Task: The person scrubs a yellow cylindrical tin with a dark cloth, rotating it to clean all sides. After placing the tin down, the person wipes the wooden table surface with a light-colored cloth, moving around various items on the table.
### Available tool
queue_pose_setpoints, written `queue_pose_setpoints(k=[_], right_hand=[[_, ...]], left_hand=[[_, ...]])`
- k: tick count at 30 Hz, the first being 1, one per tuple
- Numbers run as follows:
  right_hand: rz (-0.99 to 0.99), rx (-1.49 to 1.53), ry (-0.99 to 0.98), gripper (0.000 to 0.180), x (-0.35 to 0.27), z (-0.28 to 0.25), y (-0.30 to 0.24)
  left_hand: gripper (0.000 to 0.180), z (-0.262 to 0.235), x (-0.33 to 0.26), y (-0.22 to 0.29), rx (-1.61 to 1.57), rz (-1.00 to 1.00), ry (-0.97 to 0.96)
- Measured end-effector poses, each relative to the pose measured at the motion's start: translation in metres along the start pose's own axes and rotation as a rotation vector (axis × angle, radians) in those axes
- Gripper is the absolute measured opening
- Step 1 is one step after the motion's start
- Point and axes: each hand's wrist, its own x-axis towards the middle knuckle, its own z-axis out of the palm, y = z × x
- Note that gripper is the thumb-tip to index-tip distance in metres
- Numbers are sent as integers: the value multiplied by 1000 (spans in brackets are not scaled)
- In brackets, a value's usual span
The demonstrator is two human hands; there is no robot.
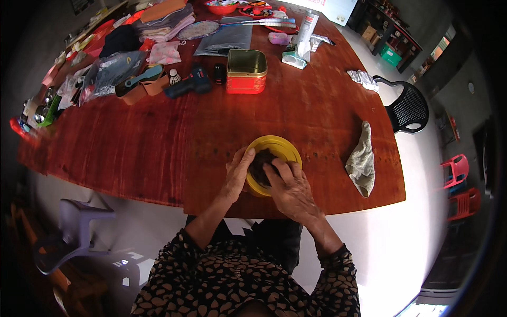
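A round yellow pot [290,147] stands near the front edge of the red-brown wooden table. Its left side is held by my left hand [238,171], with the thumb over the rim and the fingers along the outer wall. My right hand [291,190] reaches in over the right rim, fingers curled down into dark, crumbly-looking stuff [260,165] inside. Whether that is soil cannot be made out, and my right fingertips are partly hidden in it. To the right lies a crumpled pale grey-green cloth glove or sock [362,161], touched by neither hand.
Beyond the pot stand an open red-and-gold square tin [246,79], a cordless drill [194,82] and brown plastic pots [131,92]. Badminton rackets [199,30], folded cloths [165,24] and a tall tube [308,27] lie farther back. A black chair [409,108] stands at the right edge, a purple stool [79,222] at left.
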Motion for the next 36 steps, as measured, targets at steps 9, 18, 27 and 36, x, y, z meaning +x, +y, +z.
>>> queue_pose_setpoints(k=[9,18,27,36], right_hand=[[456,136,283,51,-48,8,2],[363,407,744,54,-20,49,-39],[555,711,683,36,38,0,9],[268,448,613,37,29,8,4]], left_hand=[[81,-2,-22,31,-67,-149,-145],[58,1,-34,19,-737,-341,-291],[69,2,-46,38,-716,-284,-321],[68,4,-49,39,-855,-275,-279]])
